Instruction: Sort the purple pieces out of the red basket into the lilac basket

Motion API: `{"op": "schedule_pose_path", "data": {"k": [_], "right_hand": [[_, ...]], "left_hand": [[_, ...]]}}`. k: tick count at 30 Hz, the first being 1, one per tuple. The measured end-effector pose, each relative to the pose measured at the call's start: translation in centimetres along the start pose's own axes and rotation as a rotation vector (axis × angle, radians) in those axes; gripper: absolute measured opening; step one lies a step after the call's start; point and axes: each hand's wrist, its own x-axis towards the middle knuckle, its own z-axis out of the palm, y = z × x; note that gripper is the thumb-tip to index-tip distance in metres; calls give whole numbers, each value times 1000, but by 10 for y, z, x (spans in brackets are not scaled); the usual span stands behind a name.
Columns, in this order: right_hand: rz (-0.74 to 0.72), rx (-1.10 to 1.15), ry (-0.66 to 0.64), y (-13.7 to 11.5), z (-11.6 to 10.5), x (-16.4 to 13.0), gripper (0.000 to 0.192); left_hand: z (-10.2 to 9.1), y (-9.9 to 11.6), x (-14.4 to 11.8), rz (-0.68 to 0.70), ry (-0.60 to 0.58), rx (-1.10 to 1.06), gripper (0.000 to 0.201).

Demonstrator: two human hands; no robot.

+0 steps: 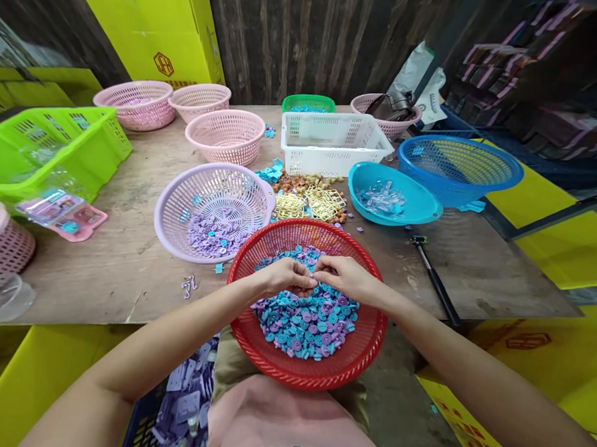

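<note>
**Two hands meeting over the red basket**

Both hands are working together: your left hand (286, 277) and right hand (344, 278) are pinching a small piece (312, 276) between their fingertips, directly above the red basket (265, 345) so drops are landing among the blue and purple pieces (308, 320). The lilac basket (179, 240) is sitting just far-left, within reach.

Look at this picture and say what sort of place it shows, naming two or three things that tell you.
Probably a small workshop for hand-sorting toy or craft parts. A wooden table holds many plastic baskets, a red basket is full of small blue and purple pieces, and yellow cartons stand behind.
</note>
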Motion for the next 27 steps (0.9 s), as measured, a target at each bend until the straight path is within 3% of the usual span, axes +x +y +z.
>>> {"op": "schedule_pose_path", "data": {"k": [4,8,12,16,20,24,25,27], "right_hand": [[2,-68,52,-6,4,1,10],[-65,-125,117,-18,4,2,10],[-266,-220,178,-36,10,2,13],[-398,-345,99,-48,22,2,15],[-460,-173,80,-52,17,1,18],[-412,-99,127,-39,2,-8,17],[-388,-141,85,-33,1,-12,16],[-340,-252,-44,-20,7,-19,15]], "left_hand": [[3,1,-4,57,71,14,27],[6,2,-11,14,74,-266,16],[12,-4,-13,-93,93,-545,9],[20,-7,-9,29,134,-592,25],[21,0,-17,117,257,-598,24],[-5,6,-55,166,349,-591,22],[-16,4,-67,230,437,-576,20],[-44,-8,-91,345,720,-514,19]]}}
